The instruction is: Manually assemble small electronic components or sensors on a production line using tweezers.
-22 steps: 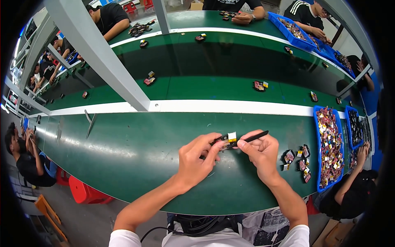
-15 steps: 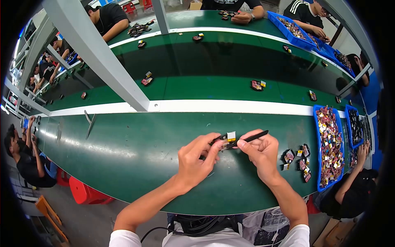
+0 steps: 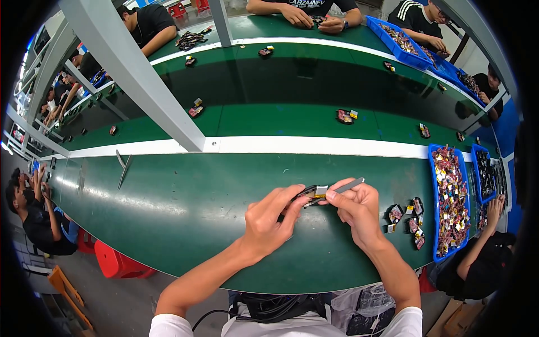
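Note:
Over the middle of the green table my left hand (image 3: 269, 218) is closed around a small black electronic unit (image 3: 304, 192). A silver pouch battery (image 3: 321, 190) with a yellow edge sticks out of it toward my right hand. My right hand (image 3: 358, 209) pinches slim dark tweezers (image 3: 352, 185), their broad end pointing up and right. The tweezers' tips are at the unit beside the battery, partly hidden by my fingers. Several similar units with batteries (image 3: 414, 223) lie on the table right of my right hand.
A blue tray (image 3: 432, 196) heaped with small wired parts stands at the right; another blue tray (image 3: 476, 147) holds black pieces. Silver tweezers (image 3: 124, 169) lie at left. Beyond a white rail (image 3: 314, 146), a green conveyor belt (image 3: 269, 121) carries scattered units. A grey post (image 3: 135, 73) rises at left; co-workers sit around.
The battery has tilted lower against the unit, and the tweezers have turned, now catching light. Units on the belt have shifted slightly left. A co-worker opposite has brought both hands together over parts.

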